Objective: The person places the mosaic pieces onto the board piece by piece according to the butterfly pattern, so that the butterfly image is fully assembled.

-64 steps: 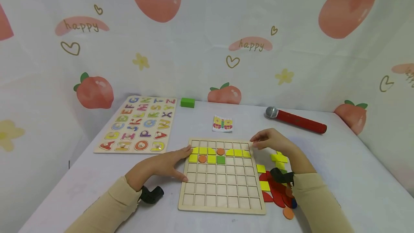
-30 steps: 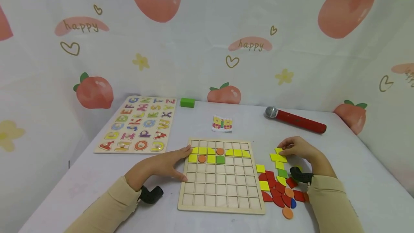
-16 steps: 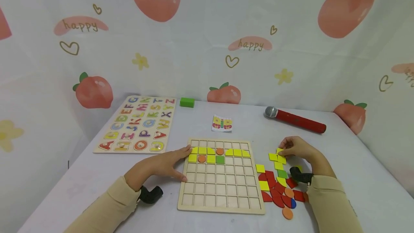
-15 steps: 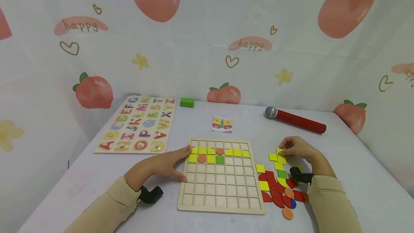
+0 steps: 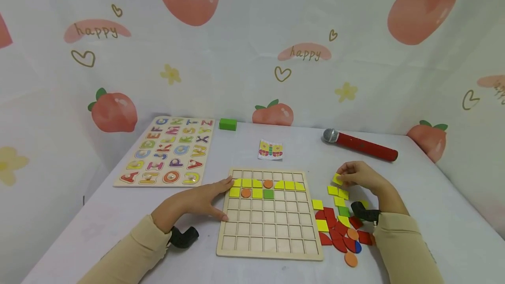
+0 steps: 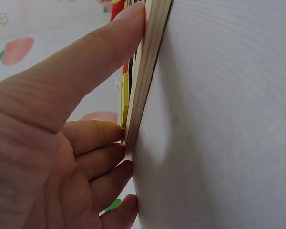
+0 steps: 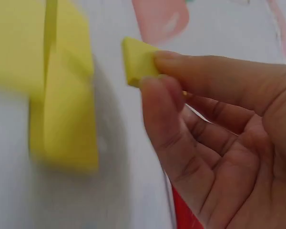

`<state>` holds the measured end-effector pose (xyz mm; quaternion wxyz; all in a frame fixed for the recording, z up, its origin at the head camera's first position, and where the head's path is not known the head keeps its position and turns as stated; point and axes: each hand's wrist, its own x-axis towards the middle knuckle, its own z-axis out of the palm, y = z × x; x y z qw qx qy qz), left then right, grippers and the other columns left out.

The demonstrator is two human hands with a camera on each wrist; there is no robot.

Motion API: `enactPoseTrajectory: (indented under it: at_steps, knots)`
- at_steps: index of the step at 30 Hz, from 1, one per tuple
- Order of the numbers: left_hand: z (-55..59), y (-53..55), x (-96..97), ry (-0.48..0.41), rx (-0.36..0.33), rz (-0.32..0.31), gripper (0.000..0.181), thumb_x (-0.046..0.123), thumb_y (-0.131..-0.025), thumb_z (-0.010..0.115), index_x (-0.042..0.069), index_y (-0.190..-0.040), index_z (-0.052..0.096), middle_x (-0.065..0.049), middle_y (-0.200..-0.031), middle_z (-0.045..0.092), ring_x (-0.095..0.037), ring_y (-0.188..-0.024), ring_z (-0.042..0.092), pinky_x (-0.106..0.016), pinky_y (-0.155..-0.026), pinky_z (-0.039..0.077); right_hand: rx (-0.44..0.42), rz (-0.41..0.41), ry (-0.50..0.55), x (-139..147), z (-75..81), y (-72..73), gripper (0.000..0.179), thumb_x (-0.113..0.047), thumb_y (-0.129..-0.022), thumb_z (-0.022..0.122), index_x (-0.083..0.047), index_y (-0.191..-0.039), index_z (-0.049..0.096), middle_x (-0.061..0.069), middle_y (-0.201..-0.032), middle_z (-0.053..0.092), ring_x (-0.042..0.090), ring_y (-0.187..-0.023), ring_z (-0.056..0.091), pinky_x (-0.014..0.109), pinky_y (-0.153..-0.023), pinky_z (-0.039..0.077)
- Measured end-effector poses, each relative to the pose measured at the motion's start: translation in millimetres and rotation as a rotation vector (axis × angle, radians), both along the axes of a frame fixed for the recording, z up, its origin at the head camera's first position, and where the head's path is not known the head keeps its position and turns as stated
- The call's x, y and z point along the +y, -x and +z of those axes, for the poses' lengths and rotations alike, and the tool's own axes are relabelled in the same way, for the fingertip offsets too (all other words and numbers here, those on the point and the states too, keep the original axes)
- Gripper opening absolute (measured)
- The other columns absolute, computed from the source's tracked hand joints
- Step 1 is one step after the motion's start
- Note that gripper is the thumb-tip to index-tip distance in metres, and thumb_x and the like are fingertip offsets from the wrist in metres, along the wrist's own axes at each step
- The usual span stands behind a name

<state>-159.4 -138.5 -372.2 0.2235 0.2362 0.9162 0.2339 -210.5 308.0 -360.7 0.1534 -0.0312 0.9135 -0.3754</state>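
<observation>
My right hand [image 5: 363, 175] pinches a yellow tile [image 7: 139, 61] between thumb and fingers, lifted over the loose pile right of the board. The same yellow tile [image 5: 337, 179] shows at the fingertips in the head view. My left hand [image 5: 199, 198] rests with spread fingers against the left edge of the wooden grid board [image 5: 270, 256]; in the left wrist view its thumb and fingertips touch the board's side [image 6: 148, 71]. Yellow tiles [image 5: 246, 183], orange discs [image 5: 246, 193] and a green square [image 5: 268, 194] lie in the board's second and third rows.
Loose red pieces [image 5: 329, 218], yellow squares [image 5: 322, 225], orange discs [image 5: 351, 259] and a blue piece [image 5: 358, 246] lie right of the board. Behind stand a pattern card [image 5: 270, 150], a red microphone [image 5: 360, 145], a green block [image 5: 228, 124] and an alphabet board [image 5: 165, 152].
My right hand has moved from the board's upper right corner to the loose pile and lifted a yellow tile off it. The left hand has stayed at the board's edge.
</observation>
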Motion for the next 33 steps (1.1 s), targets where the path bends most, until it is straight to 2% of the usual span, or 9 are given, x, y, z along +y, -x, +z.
enactPoseTrajectory:
  at_steps: [4,11,20,26,33]
  knots:
    - [0.0,0.0,0.4,-0.004,-0.002,0.001,0.097,0.045,-0.072,0.077,0.016,-0.149,0.025,0.001,-0.158,0.014,-0.019,-0.145,0.015,-0.042,-0.117,0.021,0.017,0.03,0.043,-16,8.9,-0.9,0.031,-0.022,-0.088,0.063,0.004,-0.107,0.059,0.006,-0.09,0.064,0.016,-0.077,0.06,0.026,-0.075,0.055]
    - [1.0,0.2,-0.2,-0.012,-0.012,0.001,0.097,0.045,-0.071,0.077,0.015,-0.149,0.025,0.001,-0.158,0.013,-0.02,-0.145,0.015,-0.043,-0.117,0.02,-0.015,0.154,0.162,-46,20.4,-3.4,0.03,-0.016,-0.09,0.062,0.008,-0.107,0.058,0.008,-0.089,0.063,0.016,-0.079,0.062,0.028,-0.075,0.057]
    - [0.9,0.2,-0.5,-0.015,-0.012,-0.005,0.097,0.045,-0.072,0.076,0.016,-0.149,0.024,0.0,-0.158,0.013,-0.02,-0.145,0.015,-0.043,-0.117,0.02,-0.048,0.225,0.19,-87,14.0,-3.1,0.023,-0.012,-0.088,0.063,0.007,-0.1,0.061,0.005,-0.082,0.064,0.014,-0.069,0.061,0.029,-0.071,0.058]
    - [1.7,0.8,-0.2,-0.018,-0.016,-0.011,0.098,0.045,-0.072,0.076,0.015,-0.149,0.023,-0.001,-0.158,0.013,-0.021,-0.145,0.015,-0.043,-0.117,0.02,-0.091,0.282,0.195,-112,8.5,-3.9,0.018,-0.01,-0.088,0.063,0.005,-0.097,0.062,0.005,-0.082,0.065,0.013,-0.068,0.061,0.028,-0.07,0.058]
    - [1.6,-0.8,-0.6,-0.019,-0.013,-0.015,0.097,0.044,-0.072,0.076,0.014,-0.149,0.024,-0.001,-0.158,0.013,-0.022,-0.145,0.015,-0.044,-0.117,0.02,-0.097,0.34,0.153,-132,2.6,-6.2,0.013,-0.008,-0.086,0.065,0.002,-0.094,0.065,0.005,-0.082,0.066,0.014,-0.068,0.06,0.024,-0.069,0.056]
